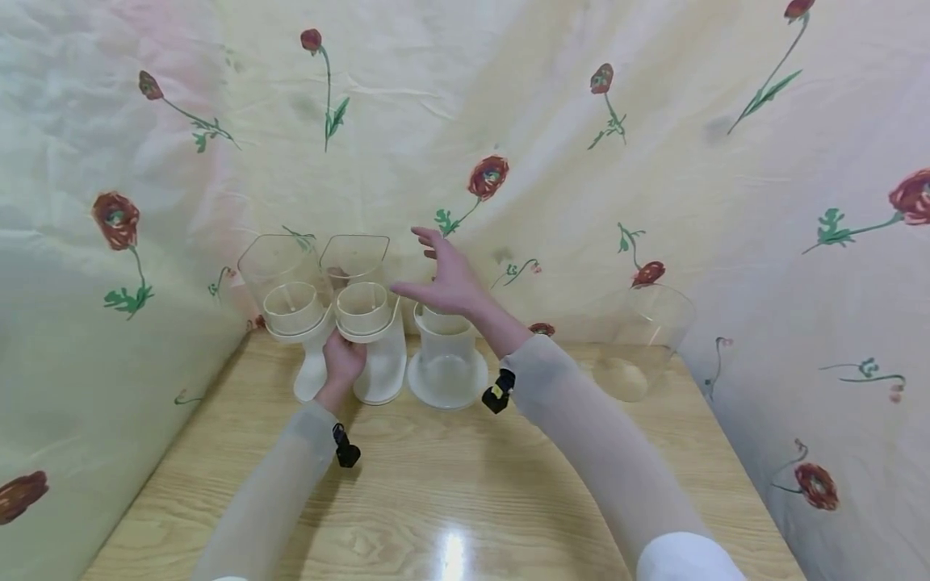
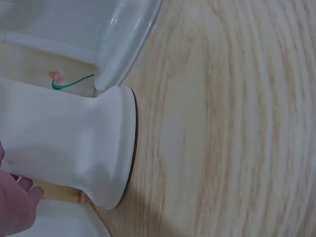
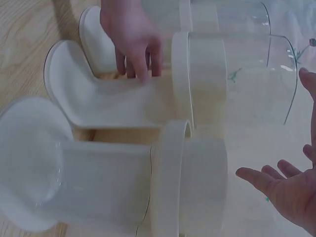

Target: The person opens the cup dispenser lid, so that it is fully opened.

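Left grip (image 1: 345,360) holds a white stand (image 1: 381,371), apparently positioning it, while the wide right grip (image 1: 449,278), near the stand's clear container (image 1: 359,262), likely must close next.

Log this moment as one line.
left hand: holding middle white rounded-base plastic-looking stand | right hand: raised, open, empty | clear cylinder: right, wooden table

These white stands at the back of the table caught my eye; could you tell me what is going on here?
A person's left hand holds the middle white stand by its column. Their right hand is raised open above the right-hand white stand, not touching it. Clear covers rise from the middle white stand and the left-hand white stand; a clear container stands at the right.
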Demonstrator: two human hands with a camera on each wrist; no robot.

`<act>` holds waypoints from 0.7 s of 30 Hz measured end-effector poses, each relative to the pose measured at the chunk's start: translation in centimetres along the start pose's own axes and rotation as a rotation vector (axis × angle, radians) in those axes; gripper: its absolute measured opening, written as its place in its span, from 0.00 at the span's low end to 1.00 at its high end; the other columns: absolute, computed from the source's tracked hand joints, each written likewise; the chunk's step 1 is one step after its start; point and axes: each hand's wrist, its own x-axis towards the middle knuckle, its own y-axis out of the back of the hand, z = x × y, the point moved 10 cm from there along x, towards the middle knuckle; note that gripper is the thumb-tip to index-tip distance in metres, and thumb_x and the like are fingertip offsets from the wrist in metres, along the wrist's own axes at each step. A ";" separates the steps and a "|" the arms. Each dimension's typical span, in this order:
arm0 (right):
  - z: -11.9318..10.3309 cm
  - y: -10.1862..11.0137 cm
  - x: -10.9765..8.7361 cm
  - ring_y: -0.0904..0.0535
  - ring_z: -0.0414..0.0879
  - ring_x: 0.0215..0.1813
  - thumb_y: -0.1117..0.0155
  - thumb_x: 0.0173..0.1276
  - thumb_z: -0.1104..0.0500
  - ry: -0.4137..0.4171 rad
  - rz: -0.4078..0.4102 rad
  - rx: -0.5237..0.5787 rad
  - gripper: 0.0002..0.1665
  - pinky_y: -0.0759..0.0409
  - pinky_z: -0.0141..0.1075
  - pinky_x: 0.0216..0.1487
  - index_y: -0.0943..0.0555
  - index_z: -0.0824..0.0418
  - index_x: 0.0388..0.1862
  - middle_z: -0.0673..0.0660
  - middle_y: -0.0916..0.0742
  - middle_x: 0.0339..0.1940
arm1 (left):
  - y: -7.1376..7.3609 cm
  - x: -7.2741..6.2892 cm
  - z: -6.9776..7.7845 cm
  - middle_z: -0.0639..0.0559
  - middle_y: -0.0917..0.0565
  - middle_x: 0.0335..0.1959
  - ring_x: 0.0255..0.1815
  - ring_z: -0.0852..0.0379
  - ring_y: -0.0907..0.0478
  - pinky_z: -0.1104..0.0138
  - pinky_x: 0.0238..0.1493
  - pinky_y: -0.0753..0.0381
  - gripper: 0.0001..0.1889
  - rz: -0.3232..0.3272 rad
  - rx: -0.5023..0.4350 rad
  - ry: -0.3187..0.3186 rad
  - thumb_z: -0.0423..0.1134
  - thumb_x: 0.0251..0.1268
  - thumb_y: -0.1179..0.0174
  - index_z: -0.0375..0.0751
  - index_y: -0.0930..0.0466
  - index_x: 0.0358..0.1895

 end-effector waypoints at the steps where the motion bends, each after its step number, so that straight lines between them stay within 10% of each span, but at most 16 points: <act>1: -0.4 -0.4 0.2 0.32 0.61 0.82 0.18 0.61 0.43 0.012 0.001 0.007 0.61 0.23 0.58 0.77 0.42 0.51 0.86 0.60 0.33 0.86 | 0.0 0.0 0.0 0.22 0.13 0.39 0.40 0.26 0.18 0.33 0.48 0.17 0.11 0.003 0.008 -0.004 0.27 0.65 0.46 0.22 0.19 0.44; 12: -2.4 -5.0 1.3 0.29 0.54 0.76 0.19 0.62 0.40 0.029 -0.046 -0.021 0.53 0.24 0.50 0.77 0.33 0.45 0.83 0.60 0.27 0.79 | 1.0 0.3 -0.9 0.27 0.14 0.32 0.36 0.26 0.20 0.34 0.49 0.20 0.14 0.090 0.168 0.129 0.37 0.66 0.48 0.28 0.17 0.36; 21: -2.3 -5.0 1.3 0.29 0.51 0.72 0.18 0.62 0.44 0.050 0.029 -0.045 0.47 0.22 0.51 0.74 0.27 0.48 0.78 0.60 0.27 0.76 | 0.8 0.5 -0.5 0.26 0.12 0.35 0.40 0.24 0.16 0.34 0.50 0.19 0.14 0.082 0.219 0.140 0.37 0.68 0.46 0.29 0.16 0.35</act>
